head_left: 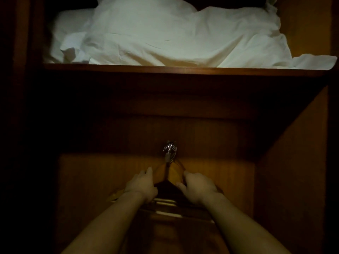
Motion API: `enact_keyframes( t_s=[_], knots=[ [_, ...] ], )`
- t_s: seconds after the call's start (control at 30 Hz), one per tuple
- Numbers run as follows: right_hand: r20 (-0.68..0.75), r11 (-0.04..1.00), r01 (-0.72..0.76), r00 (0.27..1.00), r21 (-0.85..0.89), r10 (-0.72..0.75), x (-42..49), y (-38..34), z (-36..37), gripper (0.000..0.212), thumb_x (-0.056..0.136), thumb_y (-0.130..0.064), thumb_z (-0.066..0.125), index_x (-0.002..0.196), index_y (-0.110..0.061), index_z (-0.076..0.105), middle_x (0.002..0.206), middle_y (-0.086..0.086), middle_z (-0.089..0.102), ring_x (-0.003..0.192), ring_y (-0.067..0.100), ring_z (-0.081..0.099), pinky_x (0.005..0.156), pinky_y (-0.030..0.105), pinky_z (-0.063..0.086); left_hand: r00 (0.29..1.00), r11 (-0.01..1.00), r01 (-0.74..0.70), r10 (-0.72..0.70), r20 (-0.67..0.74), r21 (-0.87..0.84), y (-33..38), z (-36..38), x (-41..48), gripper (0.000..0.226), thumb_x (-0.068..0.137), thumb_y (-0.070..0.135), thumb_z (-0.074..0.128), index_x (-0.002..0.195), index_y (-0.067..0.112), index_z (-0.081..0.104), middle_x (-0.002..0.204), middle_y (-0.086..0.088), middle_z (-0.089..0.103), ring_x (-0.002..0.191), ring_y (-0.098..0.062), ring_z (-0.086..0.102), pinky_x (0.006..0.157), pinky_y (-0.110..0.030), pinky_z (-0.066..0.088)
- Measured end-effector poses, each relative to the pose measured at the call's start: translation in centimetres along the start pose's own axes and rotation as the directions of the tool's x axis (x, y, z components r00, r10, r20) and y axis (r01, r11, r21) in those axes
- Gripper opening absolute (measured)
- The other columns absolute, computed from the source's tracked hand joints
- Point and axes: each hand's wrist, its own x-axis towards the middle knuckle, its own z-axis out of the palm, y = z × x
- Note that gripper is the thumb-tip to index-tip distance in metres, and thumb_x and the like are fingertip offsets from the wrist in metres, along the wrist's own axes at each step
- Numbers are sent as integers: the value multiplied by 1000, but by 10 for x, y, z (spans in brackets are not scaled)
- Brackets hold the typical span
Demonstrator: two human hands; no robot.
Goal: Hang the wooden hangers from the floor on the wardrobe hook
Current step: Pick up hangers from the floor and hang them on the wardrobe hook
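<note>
Left hand (141,186) lies flat on the left shoulder of the wooden hangers (167,191), fingers straight and close together, pointing up toward the hook; its thumb is hidden in the gloom. Right hand (197,186) mirrors it on the right shoulder, fingers laid over the wood and thumb splayed inward. Neither hand plainly grips; they seem to be steadying the bunch.

Between the wrists the hangers hang as a tight stack, dark polished wood with paler trouser bars showing in layers below. Their thin metal necks rise together to the wardrobe hook (169,150), a small shiny fitting on the back panel (110,171), where the wire loops crowd in a cluster.

That crowding is the risk, as I judge it. A loop seated only on the tip could slide off if the hands let go unevenly and the stack swings or twists. The dim light makes a poorly seated loop hard to spot.

Farther up, a wooden shelf (183,70) carries rumpled white bedding (174,33).
</note>
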Motion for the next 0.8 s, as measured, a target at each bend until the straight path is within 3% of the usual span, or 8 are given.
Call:
enact_keyframes(
  t_s=[0.43,0.57,0.67,0.8],
  knots=[
    [142,998,59,988,-19,-56,-24,-61,0,38,98,-52,45,114,-21,58,108,4,64,101,25,62,82,37,52,997,998,68,-68,34,-12,-44,-20,-54,75,91,52,59,152,26,22,146,-4,42,131,-27,45,103,-40,44],
    [185,995,95,978,21,-97,-30,-91,16,37,96,-54,45,109,-23,59,103,1,65,95,22,62,86,43,54,989,990,137,-138,57,16,-69,-25,-77,66,90,51,60,143,26,31,135,-5,48,123,-27,50,98,-41,47],
    [227,992,119,966,43,-125,-36,-111,24,42,95,-57,45,114,-23,58,108,2,64,99,23,61,90,45,53,982,983,179,-181,60,46,-82,-30,-92,61,89,51,59,139,26,35,134,-6,49,123,-28,50,99,-41,46],
    [260,984,162,950,73,-175,-44,-128,31,48,94,-59,44,121,-22,58,112,3,64,102,24,61,92,44,51,970,969,240,-242,39,54,-96,-35,-113,73,90,51,60,150,26,26,146,-6,42,132,-29,45,103,-41,43]
  ],
)
